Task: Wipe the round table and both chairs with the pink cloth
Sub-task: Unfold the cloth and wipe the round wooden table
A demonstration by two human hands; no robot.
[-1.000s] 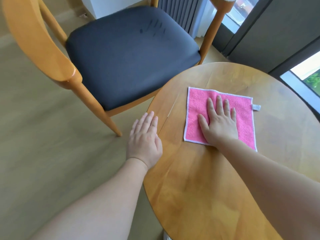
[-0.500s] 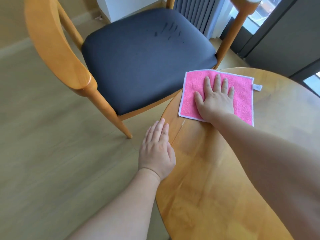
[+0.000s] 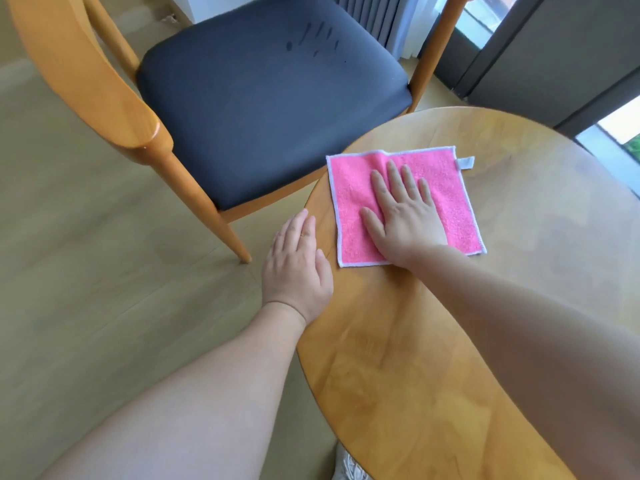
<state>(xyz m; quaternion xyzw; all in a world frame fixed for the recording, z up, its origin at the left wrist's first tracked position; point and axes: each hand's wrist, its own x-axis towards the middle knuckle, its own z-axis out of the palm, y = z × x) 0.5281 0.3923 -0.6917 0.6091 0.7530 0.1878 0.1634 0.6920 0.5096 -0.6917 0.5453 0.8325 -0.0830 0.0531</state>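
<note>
A pink cloth (image 3: pixel 453 202) with a white hem lies flat on the round wooden table (image 3: pixel 433 358), near its left rim. My right hand (image 3: pixel 405 216) presses flat on the cloth with straight, spread fingers. At the table's left edge rests my left hand (image 3: pixel 298 268), fingers straight and together, holding nothing. One wooden chair (image 3: pixel 86 84) with a dark seat cushion (image 3: pixel 263 98) stands just beyond the table to the upper left. Only this one chair is in view.
Pale wood-look floor (image 3: pixel 86 289) spreads to the left of the table. A grey radiator (image 3: pixel 367 12) and dark window frames (image 3: pixel 540 64) stand behind the chair and table. A white shoe (image 3: pixel 349 469) shows under the table's near edge.
My right hand slid the cloth to the table's far left rim, then back inward toward me. My left hand stayed at the table's edge.
</note>
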